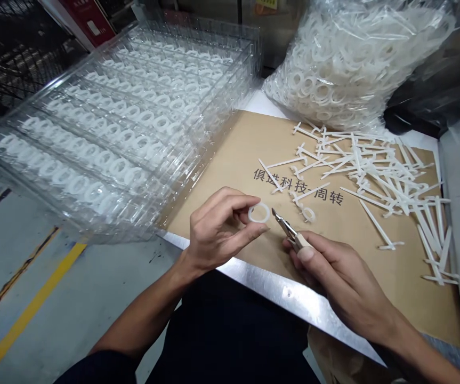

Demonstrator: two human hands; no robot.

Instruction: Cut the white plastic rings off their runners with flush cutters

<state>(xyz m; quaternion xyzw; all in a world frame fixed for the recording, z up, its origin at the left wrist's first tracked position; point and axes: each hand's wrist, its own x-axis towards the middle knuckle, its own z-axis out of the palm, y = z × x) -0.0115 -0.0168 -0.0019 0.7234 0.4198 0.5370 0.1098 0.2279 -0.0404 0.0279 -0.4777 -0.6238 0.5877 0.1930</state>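
A translucent white plastic ring (259,213) is pinched between the thumb and forefinger of my left hand (224,226), above the cardboard sheet. My right hand (333,269) is wrapped around a pair of nippers (293,233) with light-coloured grips. Their metal tip points at the ring from the right, with a small gap between them. Behind the tip, a loose small ring with a stem (307,214) lies on the cardboard. Farther right spreads a heap of white plastic sprues (377,170), thin sticks with short crosspieces.
Stacked clear plastic trays (166,176) stand at the left, with rows of white rings inside. A clear bag (333,69) full of similar rings sits at the back right. Printed cardboard (230,160) covers the table, whose metal edge (277,288) runs close before me.
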